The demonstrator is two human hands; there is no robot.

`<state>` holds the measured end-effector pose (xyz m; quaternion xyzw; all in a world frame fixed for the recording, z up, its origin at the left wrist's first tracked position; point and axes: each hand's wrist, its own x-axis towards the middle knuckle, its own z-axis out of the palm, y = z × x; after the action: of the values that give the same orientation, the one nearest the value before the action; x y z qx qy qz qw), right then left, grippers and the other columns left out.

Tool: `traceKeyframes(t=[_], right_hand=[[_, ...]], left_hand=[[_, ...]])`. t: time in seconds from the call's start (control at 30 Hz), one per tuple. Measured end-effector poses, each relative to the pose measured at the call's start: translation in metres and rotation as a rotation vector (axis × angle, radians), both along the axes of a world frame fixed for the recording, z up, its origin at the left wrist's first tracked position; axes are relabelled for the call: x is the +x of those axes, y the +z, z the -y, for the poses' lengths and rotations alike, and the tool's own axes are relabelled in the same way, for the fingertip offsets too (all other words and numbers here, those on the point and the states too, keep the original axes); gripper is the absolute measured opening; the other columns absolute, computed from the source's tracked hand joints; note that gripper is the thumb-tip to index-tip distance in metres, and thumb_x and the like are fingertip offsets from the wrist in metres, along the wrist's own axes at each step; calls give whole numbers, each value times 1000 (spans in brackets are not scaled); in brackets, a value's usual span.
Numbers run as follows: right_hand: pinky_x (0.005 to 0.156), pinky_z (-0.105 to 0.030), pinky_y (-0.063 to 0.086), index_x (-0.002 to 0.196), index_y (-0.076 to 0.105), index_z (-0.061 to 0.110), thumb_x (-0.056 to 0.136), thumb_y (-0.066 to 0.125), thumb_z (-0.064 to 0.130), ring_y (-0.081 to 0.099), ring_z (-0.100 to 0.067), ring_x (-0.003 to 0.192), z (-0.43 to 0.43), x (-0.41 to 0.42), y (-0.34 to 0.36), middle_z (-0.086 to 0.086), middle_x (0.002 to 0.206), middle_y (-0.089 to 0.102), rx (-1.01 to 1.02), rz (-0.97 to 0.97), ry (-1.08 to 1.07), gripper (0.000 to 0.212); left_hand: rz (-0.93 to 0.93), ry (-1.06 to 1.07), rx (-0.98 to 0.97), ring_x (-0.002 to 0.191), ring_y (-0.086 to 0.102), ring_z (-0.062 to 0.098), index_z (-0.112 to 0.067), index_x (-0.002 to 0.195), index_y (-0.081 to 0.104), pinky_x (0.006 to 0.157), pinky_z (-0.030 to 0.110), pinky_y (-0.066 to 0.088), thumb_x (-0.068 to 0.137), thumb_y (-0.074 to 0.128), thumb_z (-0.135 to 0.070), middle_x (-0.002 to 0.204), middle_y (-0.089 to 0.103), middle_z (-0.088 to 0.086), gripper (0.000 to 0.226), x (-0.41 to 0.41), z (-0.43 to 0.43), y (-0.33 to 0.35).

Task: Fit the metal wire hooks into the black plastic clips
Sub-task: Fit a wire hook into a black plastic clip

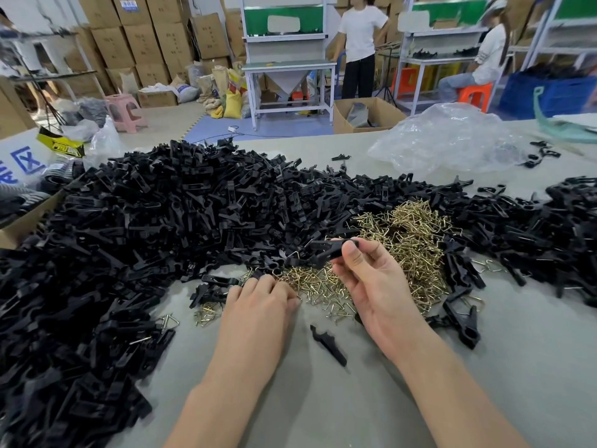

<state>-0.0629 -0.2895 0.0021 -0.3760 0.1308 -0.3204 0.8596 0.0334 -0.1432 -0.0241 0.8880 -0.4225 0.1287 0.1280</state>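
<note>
A big heap of black plastic clips (168, 215) covers the left and middle of the grey table (323, 399). Beside it lies a pile of brass-coloured wire hooks (403, 234). My right hand (371, 286) is raised above the hooks and pinches one black clip (326, 250) between thumb and fingers. My left hand (261, 299) lies palm down at the near edge of the hook pile, its fingertips curled into the hooks; whether it holds one is hidden. A single loose clip (328, 344) lies between my forearms.
More clips (549, 221) spread along the right, some with hooks fitted (462, 318). A crumpled clear plastic bag (452, 140) lies at the back right. A cardboard box (19, 221) stands at the left edge. Two people are at workbenches behind.
</note>
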Motion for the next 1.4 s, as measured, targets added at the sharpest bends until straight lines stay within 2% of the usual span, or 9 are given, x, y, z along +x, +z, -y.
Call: traceKeyframes(t=[0.23, 0.4, 0.57, 0.8, 0.97, 1.1, 1.23, 1.3, 1.4], right_hand=[[72, -20, 58, 100, 57, 8, 76, 71, 11, 70, -12, 75, -2, 1, 0, -4, 88, 76, 11, 17, 18, 28], [71, -19, 58, 99, 57, 7, 77, 70, 10, 72, -13, 79, -4, 2, -1, -9, 98, 77, 28, 32, 74, 26], [75, -20, 57, 100, 55, 8, 78, 68, 6, 73, -12, 88, -8, 2, -3, -9, 107, 77, -39, 41, 135, 26], [81, -21, 56, 100, 55, 9, 81, 66, 3, 73, -16, 97, -12, 2, -5, -12, 114, 75, -88, 61, 190, 23], [82, -22, 56, 99, 54, 10, 81, 67, 4, 73, -20, 100, -12, 2, -8, -13, 116, 74, -142, 53, 185, 23], [86, -25, 56, 93, 58, 16, 82, 73, 8, 72, -23, 104, -13, 1, -6, -9, 117, 74, -350, -31, 141, 20], [74, -24, 57, 79, 63, 32, 82, 76, -2, 73, -16, 88, -21, 2, -5, -1, 110, 76, -598, -131, 100, 37], [67, -24, 58, 78, 64, 33, 78, 79, 8, 72, -12, 84, -26, 1, -7, 3, 106, 75, -657, -186, 80, 30], [59, -44, 60, 86, 68, 32, 78, 80, 20, 73, -19, 78, -29, 0, -13, 2, 111, 68, -636, -242, 105, 19]], left_hand=[[3, -15, 6, 94, 52, 15, -26, 97, 62, 87, 31, 39, 98, 34, -40, 95, 54, -9, 31, -10, 2, 7], [-802, 34, -792, 61, 52, -2, -23, 76, 66, 62, 10, 41, 96, 60, -31, 67, 63, -16, 23, -17, 1, 30], [-1406, -22, -1116, 63, 53, 9, -15, 71, 71, 67, 29, 42, 96, 61, -20, 74, 62, 1, 27, -19, 4, 42], [-1526, -31, -1153, 69, 53, 11, -14, 73, 76, 67, 30, 39, 98, 57, -18, 87, 64, 7, 31, -25, 5, 45], [-1562, -14, -1132, 70, 56, 10, -6, 96, 73, 65, 29, 41, 95, 58, -20, 83, 66, 2, 20, -26, 7, 42], [-1489, 9, -1118, 63, 60, 9, -10, 89, 74, 56, 22, 48, 101, 53, -18, 80, 72, 2, 26, -25, 10, 36], [-1354, 38, -1032, 64, 59, 17, -21, 74, 74, 58, 29, 46, 105, 40, -16, 73, 68, 3, 46, -26, 12, 23], [-1439, 61, -1017, 62, 59, 19, -20, 73, 74, 57, 31, 46, 104, 39, -23, 67, 63, 5, 48, -26, 15, 22], [-1663, 20, -1012, 56, 59, 18, -8, 94, 63, 48, 29, 49, 102, 35, -41, 65, 59, 5, 44, -23, 15, 25]])
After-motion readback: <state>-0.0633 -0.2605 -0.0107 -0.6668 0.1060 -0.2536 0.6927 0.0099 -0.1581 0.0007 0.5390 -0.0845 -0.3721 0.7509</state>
